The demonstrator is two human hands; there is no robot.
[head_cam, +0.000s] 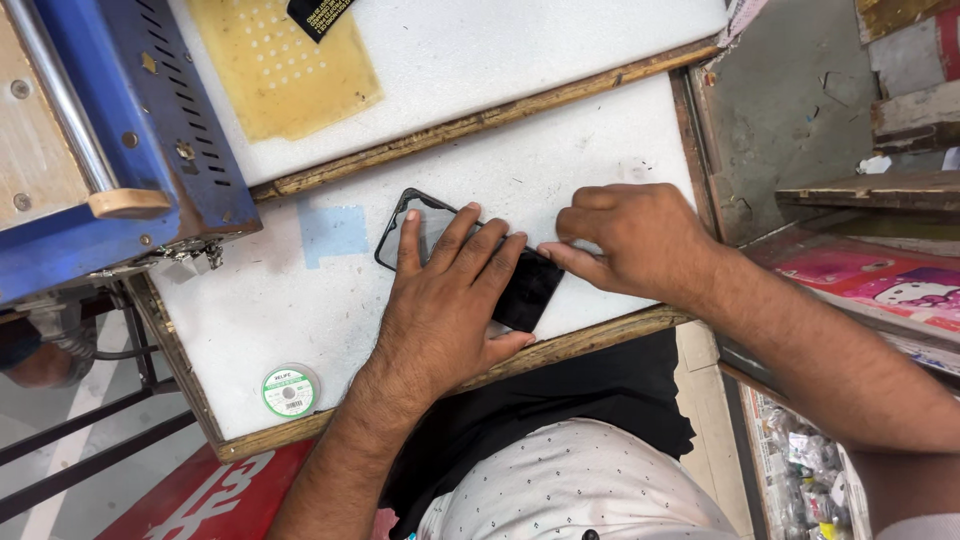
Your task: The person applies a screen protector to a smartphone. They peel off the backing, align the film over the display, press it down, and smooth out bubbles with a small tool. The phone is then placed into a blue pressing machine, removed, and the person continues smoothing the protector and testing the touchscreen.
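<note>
The left hand (450, 300) lies flat and open on a black phone panel (525, 290), with its fingers spread over the glass, so it seems to press the panel down and keep it from sliding. The right hand (630, 240) is beside it, loosely curled, and its fingertips (548, 251) touch the upper right edge of the panel; it grips nothing that I can see, it looks more like it works at the edge. The panel lies tilted on the white tabletop (300, 320), near the front wooden edge and a little right of the middle. Toward the front left corner, well apart from the hands, a small green and white spool (289, 391) lies flat. Near the panel's far end there is a pale blue patch (333, 232) on the surface. At the far left stands a blue machine (150, 130), and behind a wooden strip lies a yellowish perforated mat (280, 65) on a second white board.
</note>
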